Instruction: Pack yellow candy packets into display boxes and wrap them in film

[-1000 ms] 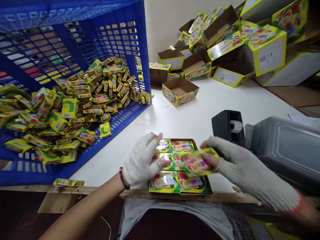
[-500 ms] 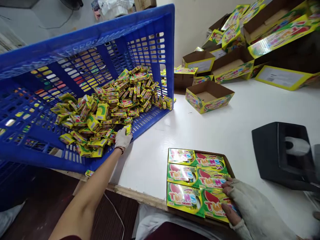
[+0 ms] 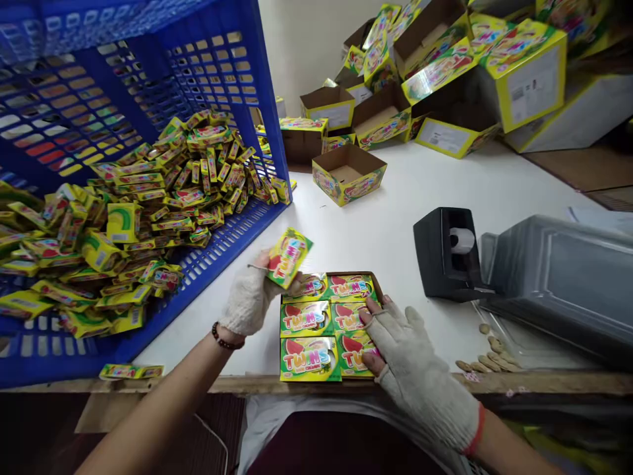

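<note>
Currently, a TWINS pack [image 3: 289, 257] is grasped in the fingers of the left hand [image 3: 251, 297], tilted by the far left corner of a shallow tray [image 3: 378, 285] at the near edge of the white table [image 3: 346, 244]. The right hand [image 3: 420, 363] is laid, fingers spread and unclenched, over the right column of flat packs [image 3: 307, 356]. Single-pack handling beside the tray appears to be the step in hand; levelling of the tilted pack is probably called for next.

Bare forearms [image 3: 163, 402] reach forward; the gloved left hand [image 3: 250, 297] pinches closed, the gloved right hand [image 3: 415, 363] lies palm down, fingers [image 3: 374, 362] spread.
</note>
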Available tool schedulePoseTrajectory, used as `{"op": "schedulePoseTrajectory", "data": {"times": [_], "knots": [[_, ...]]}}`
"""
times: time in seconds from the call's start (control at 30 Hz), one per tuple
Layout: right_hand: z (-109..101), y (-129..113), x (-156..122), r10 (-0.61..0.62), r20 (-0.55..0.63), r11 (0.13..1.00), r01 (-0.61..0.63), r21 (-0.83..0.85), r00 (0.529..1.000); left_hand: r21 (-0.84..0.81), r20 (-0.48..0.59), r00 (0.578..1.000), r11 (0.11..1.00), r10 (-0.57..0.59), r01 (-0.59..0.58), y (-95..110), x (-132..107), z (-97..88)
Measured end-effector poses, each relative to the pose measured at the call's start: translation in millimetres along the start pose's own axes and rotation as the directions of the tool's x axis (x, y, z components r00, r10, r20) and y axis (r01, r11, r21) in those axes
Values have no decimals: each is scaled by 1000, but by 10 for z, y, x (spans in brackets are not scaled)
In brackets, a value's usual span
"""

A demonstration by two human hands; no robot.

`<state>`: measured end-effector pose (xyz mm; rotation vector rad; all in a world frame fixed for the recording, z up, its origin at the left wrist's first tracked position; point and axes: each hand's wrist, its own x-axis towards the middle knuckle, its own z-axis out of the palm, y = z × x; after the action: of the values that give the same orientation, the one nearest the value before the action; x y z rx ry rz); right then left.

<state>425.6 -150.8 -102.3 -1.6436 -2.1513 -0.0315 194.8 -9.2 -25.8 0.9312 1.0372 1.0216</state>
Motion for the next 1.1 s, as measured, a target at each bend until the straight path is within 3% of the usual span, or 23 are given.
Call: {"op": "schedulePoseTrajectory", "data": {"times": [0.1, 0.17, 0.27, 0.37, 0.43, 0.5, 0.57, 0.63, 0.73, 0.83, 0.97, 1.1], "knots": [[-81, 40, 100, 89, -163, 971, -49, 235, 983, 21, 162, 981, 994, -105, 103, -36, -153, 209], [-202, 50, 264, 224, -200, 883, -112, 456, 954, 150, 264, 961, 988, -79, 40, -71, -236, 306], [-437, 48, 580, 279, -50, 718, -174, 675, 959, 396, 372, 926, 891, 64, -220, -110, -341, 430], [-584, 88, 804, 166, 116, 747, -202, 634, 979, 547, 411, 896, 740, 168, -390, -154, -334, 420], [-564, 167, 857, 149, 131, 798, -198, 569, 980, 634, 376, 894, 635, 246, -441, -170, -217, 238], [-463, 263, 854, 157, 116, 825, -195, 531, 981, 770, 288, 899, 477, 331, -423, -139, -27, -99], [-332, 329, 829, 144, 103, 847, -176, 501, 984, 921, 155, 907, 274, 391, -275, -44, 204, -525], [-216, 338, 812, 114, 68, 882, -132, 452, 991, 967, 29, 905, 218, 424, -133, 96, 448, -947], [-95, 282, 827, 32, 10, 943, -33, 330, 999, 979, -134, 878, 199, 460, 46, 305, 783, -1448], [-3, 238, 850, -76, -24, 985, 79, 156, 997, 954, -287, 839, 215, 462, 208, 421, 1047, -1755], [108, 227, 833, -137, -60, 991, 136, -21, 989, 905, -420, 800, 266, 429, 333, 438, 1330, -1916], [106, 206, 815, -99, -72, 995, 100, 4, 992, 860, -496, 764, 355, 414, 366, 422, 1487, -1884]]}}
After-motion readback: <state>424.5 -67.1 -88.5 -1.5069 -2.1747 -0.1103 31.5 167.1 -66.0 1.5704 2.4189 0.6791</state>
